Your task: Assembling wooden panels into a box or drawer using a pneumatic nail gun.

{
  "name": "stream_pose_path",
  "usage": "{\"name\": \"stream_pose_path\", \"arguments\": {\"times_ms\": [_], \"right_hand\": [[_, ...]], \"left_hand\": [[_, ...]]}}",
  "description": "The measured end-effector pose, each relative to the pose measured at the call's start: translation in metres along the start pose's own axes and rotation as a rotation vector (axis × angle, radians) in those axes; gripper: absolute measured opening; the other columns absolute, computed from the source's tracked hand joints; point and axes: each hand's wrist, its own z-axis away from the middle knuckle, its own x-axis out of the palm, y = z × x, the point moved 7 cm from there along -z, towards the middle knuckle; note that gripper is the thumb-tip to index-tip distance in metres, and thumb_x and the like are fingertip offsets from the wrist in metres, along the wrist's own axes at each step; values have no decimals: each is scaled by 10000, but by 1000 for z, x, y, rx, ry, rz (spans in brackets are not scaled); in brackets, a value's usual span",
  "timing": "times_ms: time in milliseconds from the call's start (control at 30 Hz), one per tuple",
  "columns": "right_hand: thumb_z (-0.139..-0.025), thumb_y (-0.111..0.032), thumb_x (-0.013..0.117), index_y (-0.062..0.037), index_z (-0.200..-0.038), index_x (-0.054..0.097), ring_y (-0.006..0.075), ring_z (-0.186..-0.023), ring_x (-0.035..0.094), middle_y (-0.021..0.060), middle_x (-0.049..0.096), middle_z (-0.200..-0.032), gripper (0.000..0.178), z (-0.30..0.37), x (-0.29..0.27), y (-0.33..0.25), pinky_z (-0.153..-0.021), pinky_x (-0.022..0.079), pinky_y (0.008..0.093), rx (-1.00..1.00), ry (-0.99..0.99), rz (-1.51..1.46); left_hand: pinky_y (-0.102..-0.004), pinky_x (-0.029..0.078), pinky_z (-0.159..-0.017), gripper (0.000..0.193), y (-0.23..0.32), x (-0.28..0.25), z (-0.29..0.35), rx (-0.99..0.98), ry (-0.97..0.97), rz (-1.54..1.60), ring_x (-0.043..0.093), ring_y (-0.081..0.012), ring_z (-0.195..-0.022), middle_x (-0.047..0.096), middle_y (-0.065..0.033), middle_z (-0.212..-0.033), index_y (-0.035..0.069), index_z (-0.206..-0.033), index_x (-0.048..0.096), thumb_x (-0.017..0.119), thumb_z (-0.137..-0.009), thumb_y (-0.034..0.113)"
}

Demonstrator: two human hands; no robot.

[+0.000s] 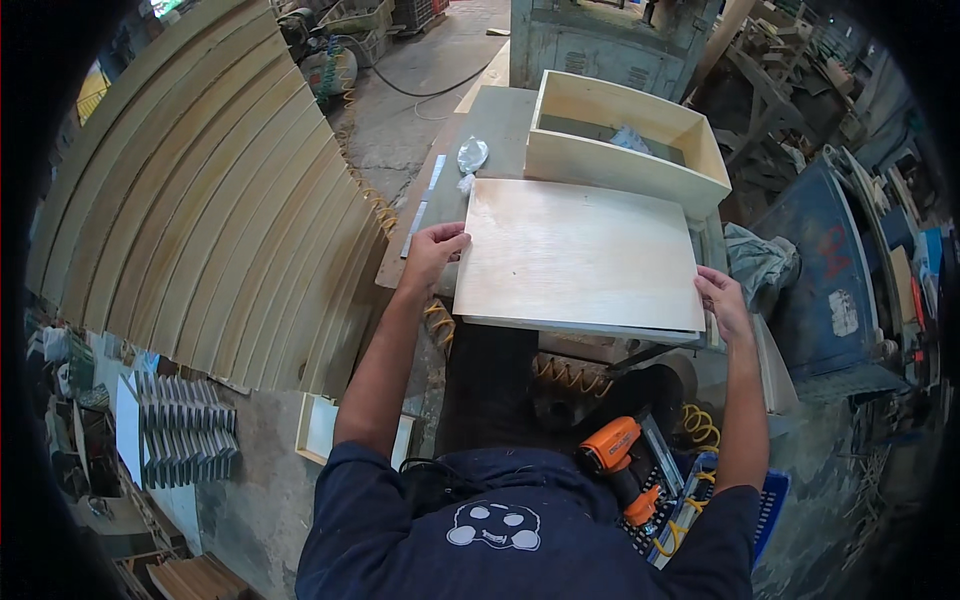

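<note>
A flat, pale plywood panel point(580, 258) lies across the near part of the work table point(500, 120). My left hand point(437, 252) grips its left edge, thumb on top. At the opposite edge, my right hand point(722, 300) pinches the panel near its front right corner. Just behind the panel stands an open wooden box frame point(625, 160), with the table top and a crumpled bluish piece of plastic point(630, 138) showing inside it. A small clear plastic bag point(472, 153) rests beside the panel's far left corner.
Tall stacked wooden boards point(210, 190) rise on the left. An orange nail gun point(610, 445) sits in a blue crate point(770, 510) by my right side, with a coiled yellow hose point(700, 428). A blue metal cabinet point(825, 270) stands right. Stacked grey-edged pieces point(185, 430) are at lower left.
</note>
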Motion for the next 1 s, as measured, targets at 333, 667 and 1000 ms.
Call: {"name": "stream_pose_path", "arguments": {"times_ms": [333, 667, 1000], "right_hand": [[-870, -140, 641, -17, -1131, 627, 74, -707, 578, 14, 657, -898, 289, -3, -11, 12, -614, 453, 230, 5, 9, 47], [-867, -130, 642, -1, -1115, 634, 78, -711, 578, 15, 656, -887, 279, 0, -12, 13, -619, 449, 233, -4, 29, 91], [-863, -138, 653, 6, -1125, 635, 96, -754, 601, 34, 666, -930, 299, -6, -11, 16, -653, 472, 243, -9, 25, 92]], "left_hand": [[-279, 501, -755, 350, -6, 11, -7, 6, -24, -1, 620, -134, -844, 675, -90, -970, -47, -1104, 631, 699, -802, 114], [-259, 504, -738, 310, -14, 14, -3, -35, -31, 15, 619, -124, -826, 675, -80, -952, -46, -1082, 641, 686, -806, 87], [-271, 502, -785, 300, -14, 9, -9, -22, -33, 18, 628, -140, -851, 676, -89, -966, -57, -1088, 634, 668, -813, 58]]}}
